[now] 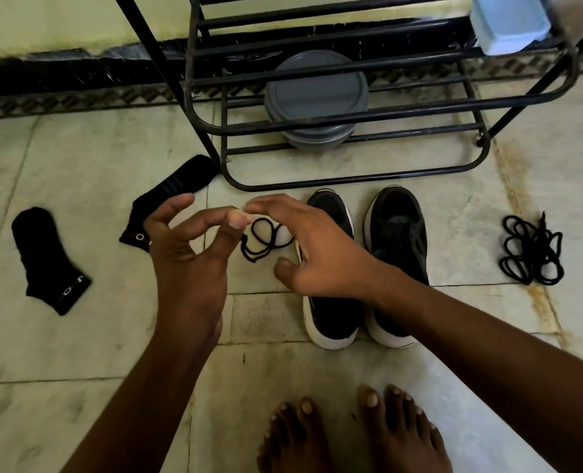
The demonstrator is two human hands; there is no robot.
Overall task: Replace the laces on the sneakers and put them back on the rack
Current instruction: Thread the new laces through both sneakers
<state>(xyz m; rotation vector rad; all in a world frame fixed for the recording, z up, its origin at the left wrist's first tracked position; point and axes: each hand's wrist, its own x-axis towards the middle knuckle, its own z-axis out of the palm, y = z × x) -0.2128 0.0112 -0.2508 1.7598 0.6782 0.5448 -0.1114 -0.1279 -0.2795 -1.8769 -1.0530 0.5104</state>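
Note:
Two black sneakers with white soles stand side by side on the floor, the left sneaker (pixel 331 312) and the right sneaker (pixel 399 240), toes toward the rack. My left hand (pixel 187 264) and my right hand (pixel 317 254) hover left of them, left thumb tip meeting right fingertips. A loose black lace (pixel 266 238) curls just below that meeting point. I cannot tell whether a finger touches it or it lies on the tiles. A second black lace (pixel 532 250), coiled in loops, lies on the floor at the right. My right forearm crosses over the sneakers' heels.
The black metal shoe rack (pixel 351 179) stands just behind the sneakers, with grey round lidded tubs (pixel 317 97) under it and a pale blue box (pixel 508 22) on an upper shelf. Two black socks, one sock (pixel 48 261) and another sock (pixel 170 196), lie at the left. My bare feet (pixel 355 435) are at the bottom.

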